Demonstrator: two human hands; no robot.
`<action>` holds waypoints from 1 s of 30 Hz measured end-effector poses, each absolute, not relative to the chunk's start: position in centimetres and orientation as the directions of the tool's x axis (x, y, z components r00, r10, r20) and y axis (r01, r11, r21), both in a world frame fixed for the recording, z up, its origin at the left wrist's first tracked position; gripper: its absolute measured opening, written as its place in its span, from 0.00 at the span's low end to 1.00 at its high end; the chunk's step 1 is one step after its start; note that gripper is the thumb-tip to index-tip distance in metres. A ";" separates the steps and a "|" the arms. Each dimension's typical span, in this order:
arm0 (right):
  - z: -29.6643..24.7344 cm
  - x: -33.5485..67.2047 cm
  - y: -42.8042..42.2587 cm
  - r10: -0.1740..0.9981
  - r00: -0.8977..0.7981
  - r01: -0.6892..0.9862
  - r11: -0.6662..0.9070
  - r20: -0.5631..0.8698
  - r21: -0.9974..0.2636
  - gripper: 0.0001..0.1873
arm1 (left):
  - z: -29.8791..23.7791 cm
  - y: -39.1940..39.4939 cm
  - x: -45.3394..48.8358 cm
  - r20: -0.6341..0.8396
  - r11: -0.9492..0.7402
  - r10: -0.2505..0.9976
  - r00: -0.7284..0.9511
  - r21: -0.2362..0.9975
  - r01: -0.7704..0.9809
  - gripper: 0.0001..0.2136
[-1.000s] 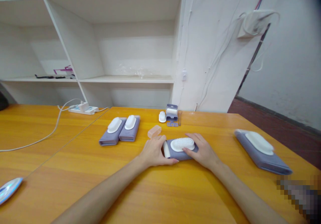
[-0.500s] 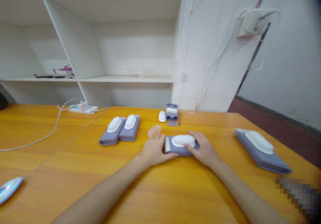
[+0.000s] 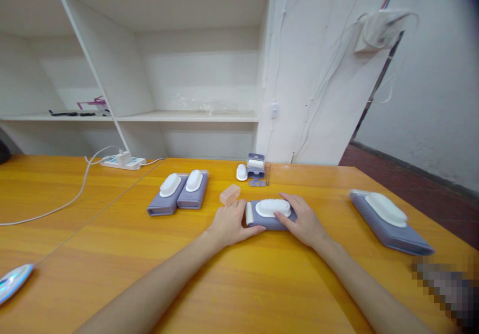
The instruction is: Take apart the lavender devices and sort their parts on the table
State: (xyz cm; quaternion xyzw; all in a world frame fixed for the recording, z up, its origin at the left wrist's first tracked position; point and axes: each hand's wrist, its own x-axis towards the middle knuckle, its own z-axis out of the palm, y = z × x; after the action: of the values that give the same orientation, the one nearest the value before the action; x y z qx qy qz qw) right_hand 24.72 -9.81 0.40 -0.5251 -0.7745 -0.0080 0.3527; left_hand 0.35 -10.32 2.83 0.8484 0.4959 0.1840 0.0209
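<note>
Head view: on an orange wooden table, a lavender case (image 3: 269,223) lies between two bare hands near the middle, a white bristled pad (image 3: 273,207) on top. The left hand (image 3: 229,224) spreads its thumb along the near edge; whether its fingers grip cannot be told. The right hand (image 3: 304,224) clasps the other end, thumb against the pad, hiding that end. A shiny oval object (image 3: 14,283) is cut off at left; pixelation blurs the lower right corner.

Left fingers (image 3: 255,231) and right fingers (image 3: 285,220) hold a grey-and-white device (image 3: 270,214) on the wooden table (image 3: 239,284).
</note>
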 end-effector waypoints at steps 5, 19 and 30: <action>0.5 24.8 -9.9 0.802 -0.207 0.809 0.463 0.560 -0.363 0.25 | 2.7 -10.2 0.3 0.292 -0.508 0.847 0.443 0.204 0.837 0.30; 1.2 24.8 -11.2 0.773 -0.437 0.747 0.597 0.460 -0.292 0.49 | 2.4 -9.4 -0.7 0.334 -0.592 0.794 0.507 0.236 0.771 0.32; 0.7 24.6 -11.1 0.759 -0.394 0.747 0.593 0.518 -0.301 0.42 | 2.1 -9.7 -0.7 0.422 -0.530 0.830 0.365 0.394 0.751 0.31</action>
State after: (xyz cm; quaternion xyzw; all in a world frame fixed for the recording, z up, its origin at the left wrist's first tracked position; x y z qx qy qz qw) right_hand 24.65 -11.07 0.73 -0.4510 -0.8348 0.0095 0.3157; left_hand -0.69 -9.74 2.12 0.8233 0.4799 0.2956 0.0671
